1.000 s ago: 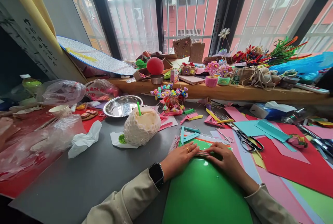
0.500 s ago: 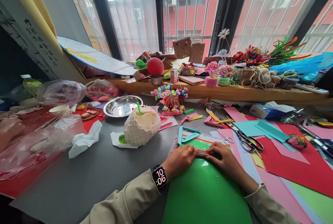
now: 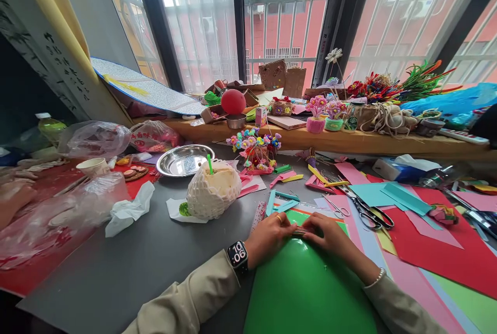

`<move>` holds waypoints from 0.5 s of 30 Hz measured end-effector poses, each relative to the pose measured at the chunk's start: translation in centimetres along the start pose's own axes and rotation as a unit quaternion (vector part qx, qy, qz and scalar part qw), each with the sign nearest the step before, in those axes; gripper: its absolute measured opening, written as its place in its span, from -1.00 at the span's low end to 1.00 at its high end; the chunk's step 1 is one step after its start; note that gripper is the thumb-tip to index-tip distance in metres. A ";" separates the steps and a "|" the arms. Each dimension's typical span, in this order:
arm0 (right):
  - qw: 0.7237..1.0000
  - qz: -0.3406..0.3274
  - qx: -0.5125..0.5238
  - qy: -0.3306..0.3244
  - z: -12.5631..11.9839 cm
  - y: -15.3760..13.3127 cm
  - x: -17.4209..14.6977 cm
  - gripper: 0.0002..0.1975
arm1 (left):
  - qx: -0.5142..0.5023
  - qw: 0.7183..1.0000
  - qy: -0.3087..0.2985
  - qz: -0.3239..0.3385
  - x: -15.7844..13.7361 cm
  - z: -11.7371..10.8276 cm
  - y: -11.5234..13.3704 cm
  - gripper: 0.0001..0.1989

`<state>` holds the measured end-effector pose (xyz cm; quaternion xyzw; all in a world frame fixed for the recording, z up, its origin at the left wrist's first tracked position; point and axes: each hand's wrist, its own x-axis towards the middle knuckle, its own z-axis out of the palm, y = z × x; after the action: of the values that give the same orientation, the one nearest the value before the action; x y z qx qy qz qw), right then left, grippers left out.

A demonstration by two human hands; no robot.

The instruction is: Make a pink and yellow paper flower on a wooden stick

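Left hand (image 3: 271, 239) pinches one end of the layered strip (image 3: 298, 231), fingers bunched tight! Right hand (image 3: 329, 234) pinches the other, above the green sheet (image 3: 306, 290).

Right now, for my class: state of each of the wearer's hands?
Left hand: closed, holding the striped strip.
Right hand: closed, holding the same strip.
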<state>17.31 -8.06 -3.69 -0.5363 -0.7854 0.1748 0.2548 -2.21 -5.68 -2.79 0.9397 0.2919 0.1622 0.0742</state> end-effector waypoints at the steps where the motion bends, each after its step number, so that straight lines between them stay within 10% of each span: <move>1: 1.000 0.005 0.006 0.004 0.0 -0.1 0.0 -0.89 | -0.030 0.999 0.000 -0.016 0.0 0.0 -0.1 -0.71; 7: 0.999 0.015 0.015 0.027 0.0 -0.5 -0.5 -0.91 | -0.118 0.988 0.010 -0.094 -0.1 -0.2 -0.8 -0.66; 15: 0.999 0.007 -0.025 0.037 0.2 -0.6 -1.1 -0.89 | -0.095 0.995 -0.009 -0.033 -0.2 -1.0 -1.1 -0.78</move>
<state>17.09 -9.30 -3.73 -0.5542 -0.7758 0.1363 0.2690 -3.24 -4.88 -2.18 0.9199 0.3050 0.1777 0.1710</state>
